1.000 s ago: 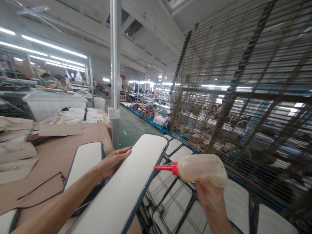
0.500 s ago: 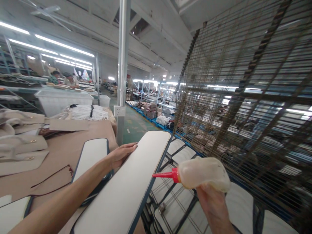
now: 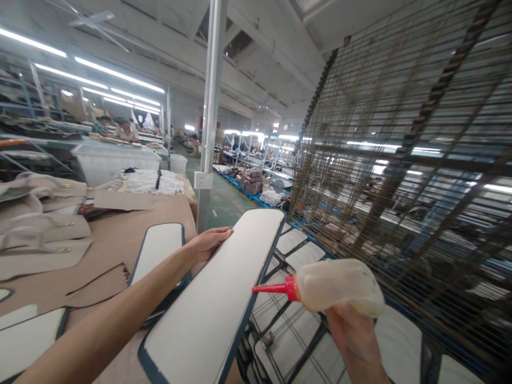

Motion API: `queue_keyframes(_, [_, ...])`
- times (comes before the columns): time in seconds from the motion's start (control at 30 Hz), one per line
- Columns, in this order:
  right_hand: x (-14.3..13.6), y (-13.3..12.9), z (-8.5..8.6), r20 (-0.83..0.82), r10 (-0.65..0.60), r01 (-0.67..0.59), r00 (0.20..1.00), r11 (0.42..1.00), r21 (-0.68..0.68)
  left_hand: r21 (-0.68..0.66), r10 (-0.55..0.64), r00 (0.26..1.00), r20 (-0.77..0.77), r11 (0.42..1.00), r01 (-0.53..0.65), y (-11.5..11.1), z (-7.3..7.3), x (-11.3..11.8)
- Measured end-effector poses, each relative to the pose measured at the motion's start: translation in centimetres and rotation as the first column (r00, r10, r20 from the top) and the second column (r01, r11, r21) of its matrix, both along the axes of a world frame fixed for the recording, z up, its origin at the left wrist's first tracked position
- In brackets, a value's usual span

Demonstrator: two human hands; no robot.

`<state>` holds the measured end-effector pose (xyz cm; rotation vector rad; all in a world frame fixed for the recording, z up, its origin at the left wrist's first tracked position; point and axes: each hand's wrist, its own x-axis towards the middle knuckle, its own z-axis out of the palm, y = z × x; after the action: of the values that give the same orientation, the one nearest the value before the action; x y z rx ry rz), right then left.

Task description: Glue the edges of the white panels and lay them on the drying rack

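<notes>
A long white panel (image 3: 216, 288) with rounded corners and a dark blue edge slants across the front. My left hand (image 3: 211, 242) is closed on its far left side, the fingers partly hidden under it. In my right hand (image 3: 352, 325) is a soft, translucent squeeze bottle (image 3: 340, 285), tipped on its side. Its red nozzle (image 3: 276, 288) points left, with the tip at the panel's right edge. Whether anything flows from the tip cannot be made out.
Another white panel (image 3: 160, 248) lies on the brown-topped table (image 3: 120, 229). Beige bag pieces (image 3: 44, 234) lie at the left. A metal post (image 3: 208, 106) stands ahead. On the right, a wire rack (image 3: 384, 138) rises above more white panels (image 3: 400, 336).
The view has turned slightly left. The panel's near end has come into sight, with its dark corner showing. The nozzle tip stays at the right edge, and both hands keep their hold.
</notes>
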<state>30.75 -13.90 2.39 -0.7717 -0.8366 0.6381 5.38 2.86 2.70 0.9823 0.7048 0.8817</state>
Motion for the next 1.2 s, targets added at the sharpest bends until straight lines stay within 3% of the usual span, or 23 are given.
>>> queue_keyframes(0.23, [-0.9, -1.3, -2.4, -0.019, 0.129, -0.130, 0.991, 0.990, -0.044, -0.029, 0.051, 0.998, -0.031, 0.998, -0.052, 0.8, 0.0, -0.4])
queue_keyframes(0.33, [-0.9, -1.1, -2.4, -0.001, 0.176, -0.176, 0.984, 0.983, -0.057, -0.032, 0.058, 0.998, -0.030, 0.998, -0.059, 1.0, -0.1, -0.4])
queue_keyframes(0.53, [-0.5, 0.3, -0.7, -0.001, 0.022, -0.022, 1.000, 0.999, -0.036, -0.046, 0.083, 0.995, -0.048, 0.995, -0.085, 1.1, 0.2, -0.4])
queue_keyframes(0.67, [-0.8, 0.2, -0.8, -0.011, 0.023, -0.023, 1.000, 0.997, -0.075, -0.038, 0.084, 0.994, -0.064, 0.996, -0.086, 1.2, 0.5, -0.6])
queue_keyframes(0.87, [-1.6, -1.0, -1.9, -0.009, 0.153, -0.153, 0.988, 0.983, -0.105, -0.043, 0.115, 0.990, -0.088, 0.992, -0.119, 1.4, 0.7, -0.7])
queue_keyframes(1.2, [-0.8, -1.6, -4.7, -0.081, 0.162, -0.168, 0.983, 0.984, -0.062, -0.072, 0.143, 0.987, -0.075, 0.986, -0.149, 1.9, 0.6, -1.1])
